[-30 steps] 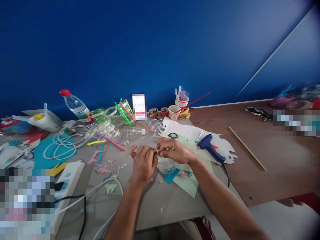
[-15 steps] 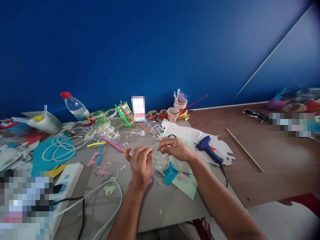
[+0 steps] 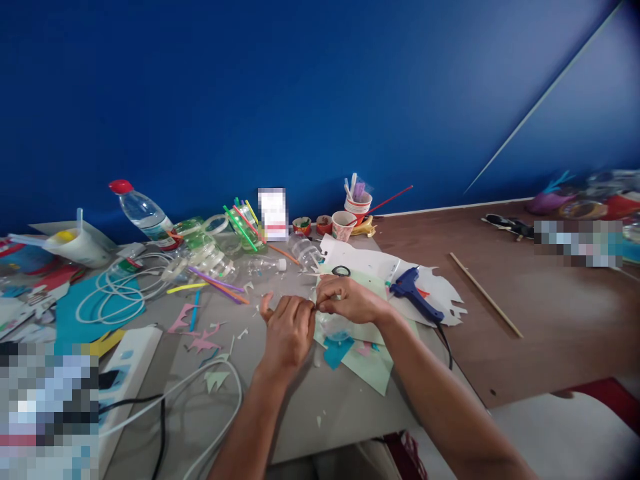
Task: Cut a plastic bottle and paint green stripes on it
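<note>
- Right hand (image 3: 350, 300): thumb and index fingertips together; whether anything is clamped between them cannot be told.
- Left hand (image 3: 289, 327): fingers bent, tips meeting or nearly meeting the right's; thumb hidden, grip cannot be told.
- Clear plastic piece (image 3: 336, 328): one, just below the right hand, beside a teal paper scrap (image 3: 338, 352); contact with the fingers is obscured.
- Risk, in my judgement: thin plastic may slip or buckle if pinched unevenly; a cut edge, if sharp, could nick fingertips.
- Risk: the left forearm could snag the nearby white cable (image 3: 240, 393), or the right forearm the black cord (image 3: 447, 348), dragging the glue gun (image 3: 416, 293). Its heat is not visible.
- Counted: one glue gun, on white cut paper (image 3: 445, 283); one black ring (image 3: 341, 271); one wooden stick (image 3: 485, 295).
- Farther out: one patterned paper cup (image 3: 343, 228), two small red containers (image 3: 301, 227), one red-capped bottle (image 3: 145, 212), tilted; one power strip (image 3: 131, 373).
- Stacked cups (image 3: 359, 204): number cannot be told.
</note>
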`<action>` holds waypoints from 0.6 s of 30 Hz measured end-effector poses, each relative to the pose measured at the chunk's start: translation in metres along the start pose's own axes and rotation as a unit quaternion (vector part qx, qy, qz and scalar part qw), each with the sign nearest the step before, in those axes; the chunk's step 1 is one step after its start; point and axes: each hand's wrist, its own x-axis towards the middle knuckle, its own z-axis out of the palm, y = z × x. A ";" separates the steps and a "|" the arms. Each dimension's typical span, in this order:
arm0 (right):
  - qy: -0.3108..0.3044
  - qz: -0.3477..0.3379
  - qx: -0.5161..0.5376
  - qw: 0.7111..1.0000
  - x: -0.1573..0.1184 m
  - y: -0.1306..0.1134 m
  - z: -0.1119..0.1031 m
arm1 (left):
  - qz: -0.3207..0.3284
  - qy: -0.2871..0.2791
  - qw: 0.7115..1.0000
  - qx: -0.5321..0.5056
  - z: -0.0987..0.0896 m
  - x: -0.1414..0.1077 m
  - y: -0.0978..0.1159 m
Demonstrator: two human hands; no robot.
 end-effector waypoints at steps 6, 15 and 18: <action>-0.043 0.040 0.041 0.997 -0.001 -0.003 -0.001 | -0.013 -0.004 1.000 -0.019 0.007 -0.002 -0.003; 0.064 0.100 0.211 0.970 -0.002 0.005 0.001 | -0.183 0.128 0.950 -0.219 0.005 -0.003 -0.013; 0.070 0.101 0.256 0.959 0.000 0.009 0.006 | -0.218 0.107 0.916 -0.320 0.006 -0.002 -0.015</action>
